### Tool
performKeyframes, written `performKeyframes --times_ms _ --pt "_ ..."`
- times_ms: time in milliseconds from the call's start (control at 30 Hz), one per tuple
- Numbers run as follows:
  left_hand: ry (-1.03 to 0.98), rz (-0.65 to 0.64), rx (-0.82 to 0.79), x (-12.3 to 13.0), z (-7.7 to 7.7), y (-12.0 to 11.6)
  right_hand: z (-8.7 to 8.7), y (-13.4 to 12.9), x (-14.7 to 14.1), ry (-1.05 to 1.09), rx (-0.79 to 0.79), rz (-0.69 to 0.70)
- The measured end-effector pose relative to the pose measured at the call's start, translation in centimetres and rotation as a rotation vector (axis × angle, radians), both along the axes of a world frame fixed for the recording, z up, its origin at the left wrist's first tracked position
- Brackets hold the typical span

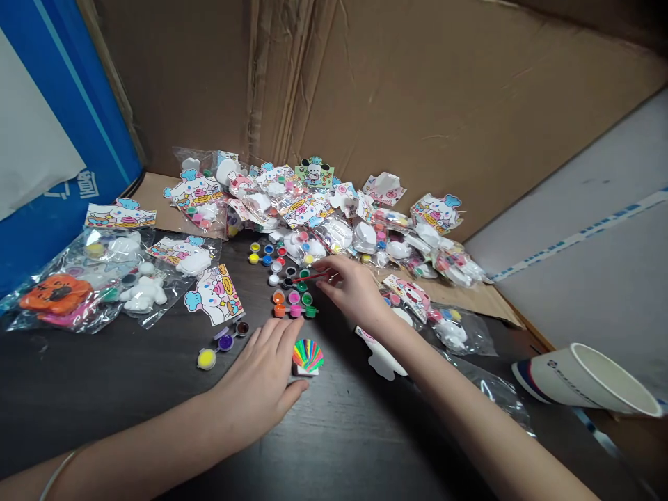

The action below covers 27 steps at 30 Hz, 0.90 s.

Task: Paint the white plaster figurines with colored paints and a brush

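At the far left of this downward view from the head, on a dark wood-grain worktop [104, 396], an orange pumpkin-shaped piece [55, 296] lies in a clear plastic bag, beside a bagged white plaster figure [143, 292]. Next along, a strip of open paint pots [222, 342] holding yellow and purple sits just beside the left hand [261, 379], which lies with its fingers loosely spread and relaxed, not gripping anything. Its thumb ends just beside a small fan-shaped plaster piece [307, 355] striped in rainbow colours, though any contact is hard to tell. If that paint is wet, which cannot be told, a small shift of the thumb could smear it. Above, rows of open paint pots [292, 299] in orange, pink, green and other colours lie close to a thin red paintbrush [307, 278], pinched between the thumb and fingers of the right hand [352, 291]. Its tip reaches in among the pots, so a careless sweep could tip one or pick up the wrong colour. Behind rises a heap of bagged plaster figures [334, 223]. At far right, a paper cup [584, 379] lies on its side and could roll if bumped.
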<state>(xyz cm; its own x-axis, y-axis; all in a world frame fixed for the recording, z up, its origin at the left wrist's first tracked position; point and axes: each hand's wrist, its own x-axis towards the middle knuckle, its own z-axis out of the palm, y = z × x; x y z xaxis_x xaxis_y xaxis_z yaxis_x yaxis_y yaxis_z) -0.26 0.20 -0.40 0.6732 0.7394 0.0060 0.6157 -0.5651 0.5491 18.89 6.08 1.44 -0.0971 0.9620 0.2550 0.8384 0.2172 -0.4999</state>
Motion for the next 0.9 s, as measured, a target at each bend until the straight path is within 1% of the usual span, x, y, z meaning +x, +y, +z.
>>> performKeyframes --times_ms 300,633,900 --pt "0.042 -0.007 -0.031 0.1 0.1 0.0 0.0 0.0 0.1 -0.016 0.031 0.000" --pt "0.025 -0.012 -0.023 0.0 -0.1 0.0 -0.9 0.6 0.3 0.013 0.052 -0.029" --pt "0.041 -0.014 -0.044 0.1 0.1 0.1 -1.4 0.4 1.0 0.067 0.048 -0.063"
